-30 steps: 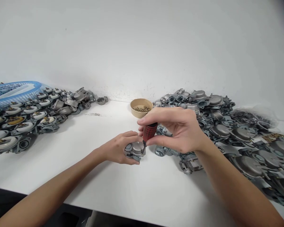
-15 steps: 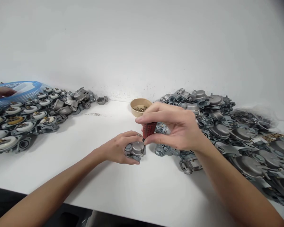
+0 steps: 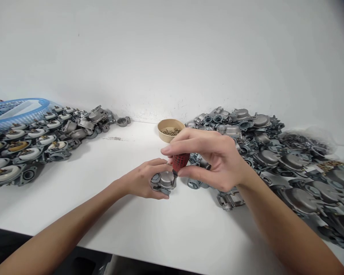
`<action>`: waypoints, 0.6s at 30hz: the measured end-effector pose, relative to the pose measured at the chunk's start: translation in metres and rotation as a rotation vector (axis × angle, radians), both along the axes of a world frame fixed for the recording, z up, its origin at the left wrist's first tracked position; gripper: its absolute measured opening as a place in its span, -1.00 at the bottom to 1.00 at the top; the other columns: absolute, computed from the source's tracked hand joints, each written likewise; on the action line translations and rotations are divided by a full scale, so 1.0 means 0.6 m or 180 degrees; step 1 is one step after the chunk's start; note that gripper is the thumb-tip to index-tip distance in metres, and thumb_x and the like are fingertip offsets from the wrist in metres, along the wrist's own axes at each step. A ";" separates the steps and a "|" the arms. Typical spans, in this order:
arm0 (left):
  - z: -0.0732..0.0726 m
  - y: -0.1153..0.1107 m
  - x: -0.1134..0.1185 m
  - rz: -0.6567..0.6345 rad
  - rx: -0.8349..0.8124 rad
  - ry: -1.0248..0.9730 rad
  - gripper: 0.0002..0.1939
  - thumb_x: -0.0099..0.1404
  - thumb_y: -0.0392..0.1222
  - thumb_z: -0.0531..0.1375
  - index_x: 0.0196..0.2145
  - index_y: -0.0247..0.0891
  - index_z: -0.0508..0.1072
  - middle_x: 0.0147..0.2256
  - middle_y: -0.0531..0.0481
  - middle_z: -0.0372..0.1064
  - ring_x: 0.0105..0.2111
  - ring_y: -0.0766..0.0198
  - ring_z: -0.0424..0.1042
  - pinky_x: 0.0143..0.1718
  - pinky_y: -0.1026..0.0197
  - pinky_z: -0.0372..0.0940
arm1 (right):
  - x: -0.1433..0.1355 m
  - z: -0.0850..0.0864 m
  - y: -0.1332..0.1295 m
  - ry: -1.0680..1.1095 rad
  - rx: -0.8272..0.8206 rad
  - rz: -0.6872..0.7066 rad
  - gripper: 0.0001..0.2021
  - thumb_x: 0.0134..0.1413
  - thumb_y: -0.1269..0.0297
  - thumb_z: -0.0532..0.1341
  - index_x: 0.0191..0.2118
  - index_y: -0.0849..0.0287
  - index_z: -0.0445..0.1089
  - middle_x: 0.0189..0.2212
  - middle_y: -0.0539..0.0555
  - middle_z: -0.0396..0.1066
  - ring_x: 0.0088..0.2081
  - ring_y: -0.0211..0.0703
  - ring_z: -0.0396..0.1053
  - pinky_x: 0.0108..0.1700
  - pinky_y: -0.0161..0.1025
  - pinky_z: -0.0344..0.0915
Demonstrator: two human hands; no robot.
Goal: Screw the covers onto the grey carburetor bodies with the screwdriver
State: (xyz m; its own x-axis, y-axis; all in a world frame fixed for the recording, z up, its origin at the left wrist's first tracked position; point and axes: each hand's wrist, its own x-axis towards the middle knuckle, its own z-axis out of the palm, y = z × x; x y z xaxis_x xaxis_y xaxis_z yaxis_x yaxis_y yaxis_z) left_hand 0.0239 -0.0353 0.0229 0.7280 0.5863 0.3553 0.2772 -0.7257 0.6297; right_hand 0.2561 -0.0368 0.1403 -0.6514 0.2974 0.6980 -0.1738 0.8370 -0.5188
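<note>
Brass-coloured bits [image 3: 171, 132] lie in the far bowl [image 3: 163, 136], left hand [image 3: 145, 178] with fingers curled round a carburetor [image 3: 166, 180], right hand [image 3: 215, 158] pinching a screwdriver [image 3: 179, 163].

A small silver-gray metal carburetor [image 3: 166, 178] is held with its smooth, domed cover facing up. A round, ringed section shows at the dome's left, and a darker, flat-edged portion juts out on the near side; its far left part is hidden. The 2nd object is a short screwdriver [image 3: 180, 162] with a stubby red handle marked by a dark grid pattern. The handle stands above the carburetor, tilted so that its upper end, partly hidden, leans right. A dark collar and 1 thin metal shaft slant down to the carburetor's right edge.
</note>
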 end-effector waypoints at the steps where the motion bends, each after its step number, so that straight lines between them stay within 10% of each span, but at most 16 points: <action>1: -0.001 0.000 0.000 0.0032 0.0053 -0.0020 -0.40 0.13 0.02 0.45 0.06 -0.24 0.44 -0.04 -0.19 0.44 -0.10 0.01 0.48 -0.08 0.01 0.46 | 0.002 0.001 -0.001 -0.0049 -0.0010 0.0045 -0.66 0.29 0.48 0.27 0.14 0.17 0.47 -0.19 0.08 0.54 -0.23 -0.29 0.49 -0.15 -0.28 0.52; 18: -0.008 0.001 0.008 0.0166 0.0459 -0.0303 -0.39 0.13 0.02 0.45 0.07 -0.24 0.44 -0.01 -0.25 0.49 -0.05 -0.07 0.53 -0.06 -0.05 0.48 | 0.004 -0.005 0.001 0.0239 -0.0245 -0.0195 -0.58 0.09 0.57 0.40 0.06 0.13 0.53 -0.08 0.03 0.60 -0.14 -0.23 0.59 -0.11 -0.28 0.62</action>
State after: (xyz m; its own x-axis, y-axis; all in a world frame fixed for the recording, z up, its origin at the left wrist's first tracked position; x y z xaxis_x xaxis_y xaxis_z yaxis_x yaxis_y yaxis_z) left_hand 0.0287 -0.0346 0.0184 0.6570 0.5605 0.5042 0.2610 -0.7966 0.5453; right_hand 0.2586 -0.0361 0.1376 -0.5771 0.3897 0.7177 -0.1643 0.8054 -0.5694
